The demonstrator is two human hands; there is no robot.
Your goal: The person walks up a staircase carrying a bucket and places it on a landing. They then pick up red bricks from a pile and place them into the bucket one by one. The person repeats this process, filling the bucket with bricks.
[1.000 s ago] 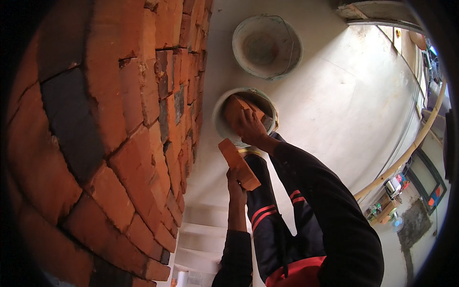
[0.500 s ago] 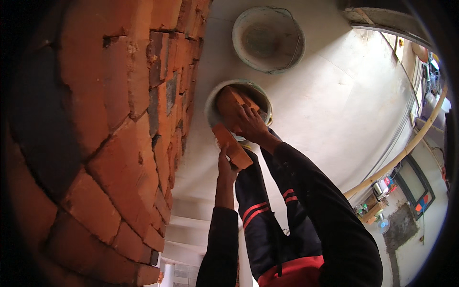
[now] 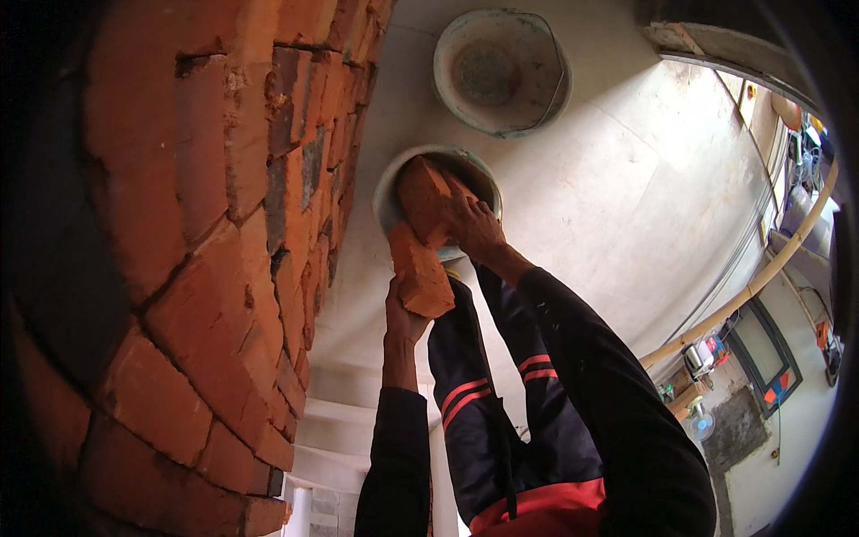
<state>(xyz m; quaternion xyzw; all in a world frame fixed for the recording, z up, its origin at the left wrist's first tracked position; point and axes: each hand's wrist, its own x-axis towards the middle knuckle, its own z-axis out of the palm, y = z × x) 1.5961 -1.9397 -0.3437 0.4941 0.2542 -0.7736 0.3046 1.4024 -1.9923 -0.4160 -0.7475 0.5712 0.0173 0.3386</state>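
An orange-red brick [image 3: 420, 274] lies in my left hand [image 3: 403, 318], which is closed round it from below. That brick is tilted just over the near rim of a round bucket [image 3: 385, 199]. My right hand [image 3: 481, 233] reaches over the bucket's right side, its fingers curled against a second brick [image 3: 420, 192] standing tilted in the bucket's mouth. The two bricks come close together at the near rim; whether they touch I cannot tell. More brick shows under my right fingers, and the bottom of the bucket is hidden.
Along the left rises a tall stack of bricks [image 3: 215, 304] with uneven edges. A second bucket [image 3: 488, 76], with a wire handle, stands beyond the first on the pale floor [image 3: 608, 206]. A long curved pole [image 3: 761, 282] crosses the right side, with a small fan [image 3: 702, 422] beyond it.
The brick in my left hand has turned so its end face shows more. The brick under my right hand has shifted slightly left and sits higher in view. My right hand stays on it.
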